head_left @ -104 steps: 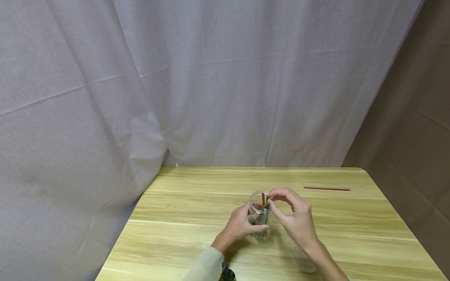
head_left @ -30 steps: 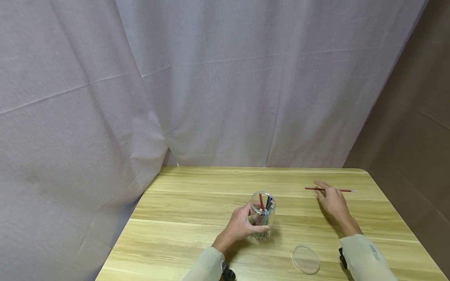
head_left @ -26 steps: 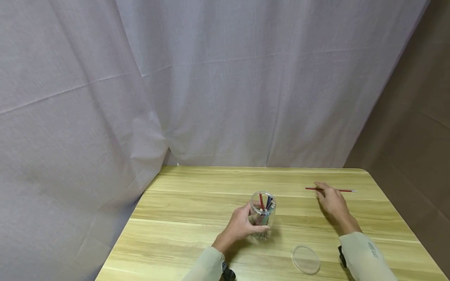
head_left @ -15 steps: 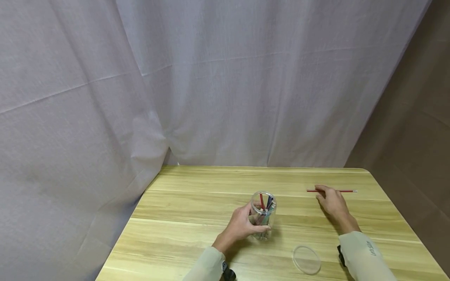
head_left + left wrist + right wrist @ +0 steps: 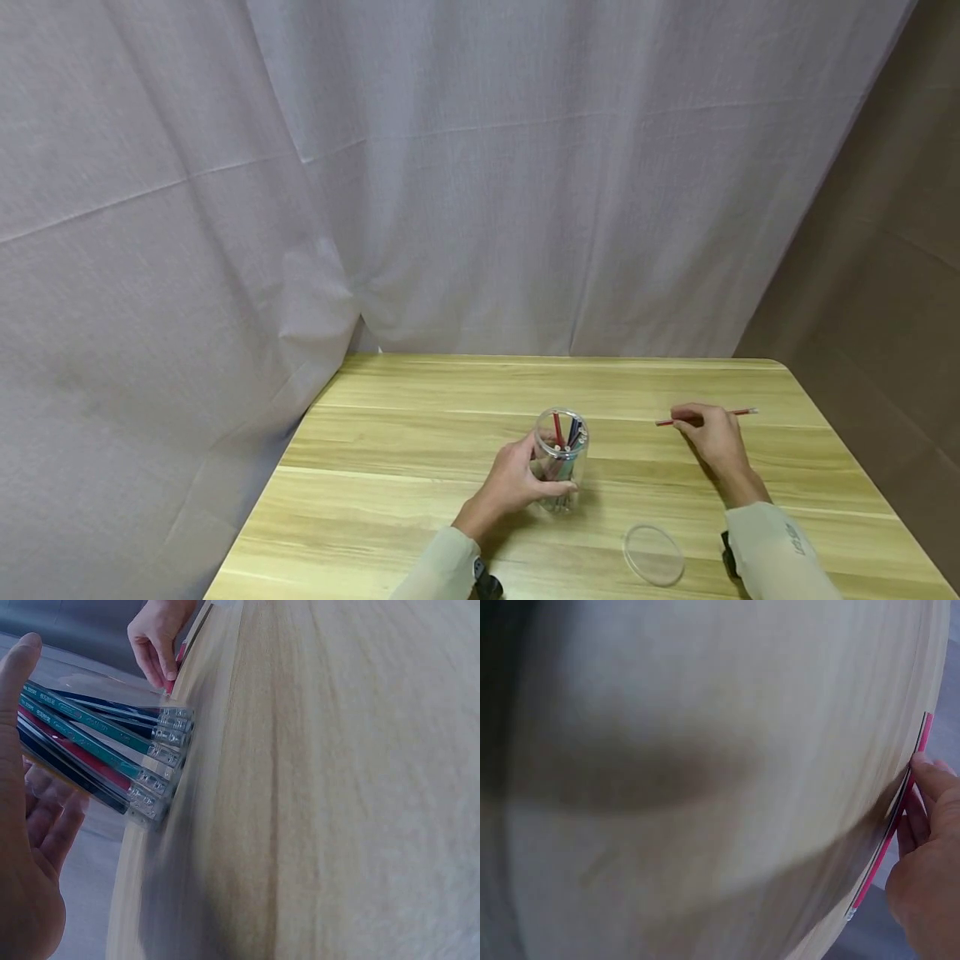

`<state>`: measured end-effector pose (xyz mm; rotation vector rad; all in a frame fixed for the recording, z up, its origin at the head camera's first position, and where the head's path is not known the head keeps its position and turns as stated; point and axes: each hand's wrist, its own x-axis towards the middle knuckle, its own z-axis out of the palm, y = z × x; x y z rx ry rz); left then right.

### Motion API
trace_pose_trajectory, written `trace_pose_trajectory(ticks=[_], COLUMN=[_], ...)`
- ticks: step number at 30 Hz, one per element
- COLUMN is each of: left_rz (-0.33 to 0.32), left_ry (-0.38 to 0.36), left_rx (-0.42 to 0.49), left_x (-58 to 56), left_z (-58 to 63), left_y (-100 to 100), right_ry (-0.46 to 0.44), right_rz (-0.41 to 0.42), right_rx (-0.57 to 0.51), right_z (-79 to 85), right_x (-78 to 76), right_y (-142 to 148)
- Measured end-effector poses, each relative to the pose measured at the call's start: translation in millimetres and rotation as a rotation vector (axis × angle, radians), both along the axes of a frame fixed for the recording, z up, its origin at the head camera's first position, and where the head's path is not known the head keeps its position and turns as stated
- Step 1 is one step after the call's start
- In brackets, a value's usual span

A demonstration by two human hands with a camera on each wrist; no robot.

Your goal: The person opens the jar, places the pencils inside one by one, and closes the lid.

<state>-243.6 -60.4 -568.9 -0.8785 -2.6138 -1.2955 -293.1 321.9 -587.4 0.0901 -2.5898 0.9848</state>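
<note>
My left hand grips a clear jar round its side, thumb across the front, and the jar stands upright on the table. Inside it several pencils lean together, among them a red pencil and, in the left wrist view, a teal pencil; their eraser ends point down at the base. Over at the right, my right hand pinches another red pencil between thumb and fingers. That pencil slants, its white-tipped end sticking out to the right, and part of its length is hidden behind the hand.
A clear round lid lies flat near the front, between the two forearms. The wooden table ends at a back edge below a grey curtain. Brown cloth hangs on the right.
My right hand left the jar, came to the red pencil on the table and now pinches it. The pencil has tilted, its left end nearer me. The left hand and jar stay put.
</note>
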Motion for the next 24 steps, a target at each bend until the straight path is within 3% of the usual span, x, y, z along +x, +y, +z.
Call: trace_pose_trajectory(ticks=[12,24], left_rz=[0.008,0.004], left_ry=[0.008,0.029], left_rx=[-0.008,-0.010], left_x=[1.6,2.6], left_z=[1.5,1.5], left_y=[0,1], right_ry=[0.013,0.069], right_rz=[0.040,0.090], right_rx=[0.020,-0.084], right_z=[0.9,-0.9], right_x=[9.6,13.8], right_y=[-1,-12])
